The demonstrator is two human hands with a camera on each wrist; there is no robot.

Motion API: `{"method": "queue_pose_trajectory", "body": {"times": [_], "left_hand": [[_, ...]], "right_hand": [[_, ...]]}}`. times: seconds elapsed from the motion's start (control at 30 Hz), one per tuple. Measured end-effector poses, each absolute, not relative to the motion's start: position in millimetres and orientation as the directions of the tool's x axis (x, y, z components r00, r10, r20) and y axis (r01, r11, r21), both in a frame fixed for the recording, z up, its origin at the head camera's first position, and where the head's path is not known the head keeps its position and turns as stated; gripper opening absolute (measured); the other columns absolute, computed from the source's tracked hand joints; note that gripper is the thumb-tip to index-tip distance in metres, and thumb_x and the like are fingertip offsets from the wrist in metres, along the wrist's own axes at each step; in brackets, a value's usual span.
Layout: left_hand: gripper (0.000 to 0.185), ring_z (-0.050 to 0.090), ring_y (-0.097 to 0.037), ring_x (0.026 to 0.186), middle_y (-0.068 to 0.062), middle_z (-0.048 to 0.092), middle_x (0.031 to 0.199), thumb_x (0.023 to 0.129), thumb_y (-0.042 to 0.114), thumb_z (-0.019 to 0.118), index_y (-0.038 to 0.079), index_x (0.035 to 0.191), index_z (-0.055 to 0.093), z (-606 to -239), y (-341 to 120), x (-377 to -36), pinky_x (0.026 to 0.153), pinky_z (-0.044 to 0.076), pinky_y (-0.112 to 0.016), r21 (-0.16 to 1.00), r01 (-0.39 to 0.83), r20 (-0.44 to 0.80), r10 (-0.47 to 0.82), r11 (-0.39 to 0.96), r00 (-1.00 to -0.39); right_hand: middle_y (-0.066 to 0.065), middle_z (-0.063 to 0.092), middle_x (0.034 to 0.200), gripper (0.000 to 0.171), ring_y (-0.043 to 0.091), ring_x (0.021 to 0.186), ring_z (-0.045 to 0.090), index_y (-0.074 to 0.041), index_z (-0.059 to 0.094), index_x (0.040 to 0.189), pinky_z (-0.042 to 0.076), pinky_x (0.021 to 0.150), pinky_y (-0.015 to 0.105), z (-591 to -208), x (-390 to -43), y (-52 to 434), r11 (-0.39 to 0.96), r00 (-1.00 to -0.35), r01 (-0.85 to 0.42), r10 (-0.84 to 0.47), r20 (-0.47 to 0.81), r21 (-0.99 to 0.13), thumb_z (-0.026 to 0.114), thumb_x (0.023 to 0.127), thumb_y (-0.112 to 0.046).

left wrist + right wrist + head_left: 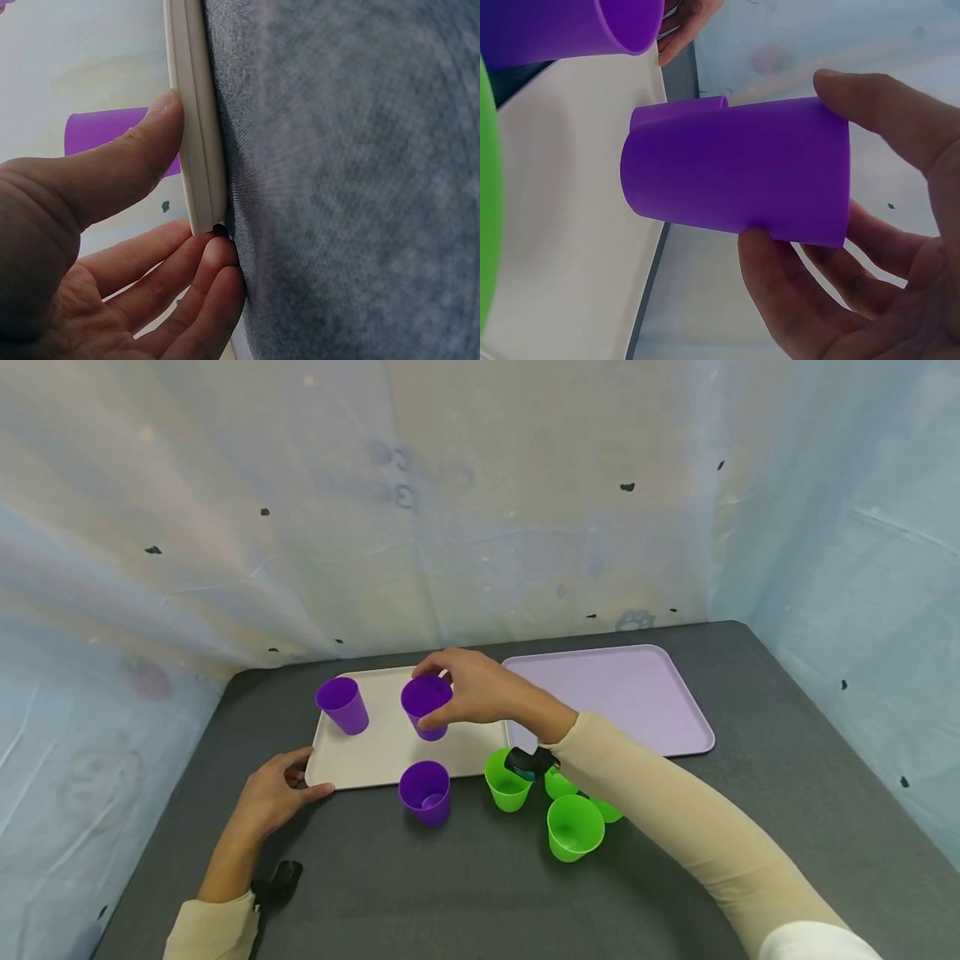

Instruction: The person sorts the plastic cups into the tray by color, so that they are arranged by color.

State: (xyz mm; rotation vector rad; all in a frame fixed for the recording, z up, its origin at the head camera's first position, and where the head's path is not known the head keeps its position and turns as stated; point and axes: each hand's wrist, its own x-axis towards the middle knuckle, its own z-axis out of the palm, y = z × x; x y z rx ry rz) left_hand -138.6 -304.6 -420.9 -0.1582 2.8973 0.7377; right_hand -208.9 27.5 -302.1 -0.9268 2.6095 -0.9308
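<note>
My right hand (480, 687) grips a purple cup (426, 695) near its rim, thumb on one side and fingers on the other. That cup is upright over the middle of the cream tray (386, 760). A second purple cup (348, 714) stands at the tray's left end. In front of the tray's near edge is a third purple cup (426, 797), on the table. My left hand (270, 793) holds the tray's near left corner, its thumb (154, 139) against the near edge and fingers round the side.
Several green cups (573, 835) stand on the dark table (390, 893), partly hidden under my right forearm. A lilac tray (607, 693) lies to the right of the cream one. A pale curtain (480, 527) hangs behind the table and at its sides.
</note>
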Motion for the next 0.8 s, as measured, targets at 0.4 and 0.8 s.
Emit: {"method": "queue_pose_trajectory", "body": {"times": [0.4, 0.8], "left_hand": [[0.087, 0.057, -0.042, 0.111, -0.031, 0.053, 0.131, 0.081, 0.04, 0.082, -0.004, 0.146, 0.043, -421, -305, -138, 0.091, 0.048, -0.058, 0.471, -0.136, -0.163, -0.065, 0.871, -0.984], [0.088, 0.058, -0.042, 0.11, -0.031, 0.054, 0.13, 0.081, 0.043, 0.082, -0.003, 0.146, 0.044, -421, -305, -135, 0.091, 0.048, -0.058, 0.472, -0.129, -0.16, -0.058, 0.872, -0.985]], "right_hand": [[-0.001, 0.063, 0.129, 0.069, 0.015, 0.114, 0.059, -0.02, 0.059, 0.138, 0.054, 0.086, 0.025, -309, -218, 14, 0.622, -0.77, -0.501, -0.638, -0.019, -0.602, 0.083, 0.077, -0.042], [-0.001, 0.063, 0.134, 0.072, 0.018, 0.121, 0.06, -0.02, 0.057, 0.139, 0.053, 0.096, 0.029, -319, -228, 2, 0.625, -0.781, -0.474, -0.624, -0.031, -0.621, 0.086, 0.075, -0.04]]}}
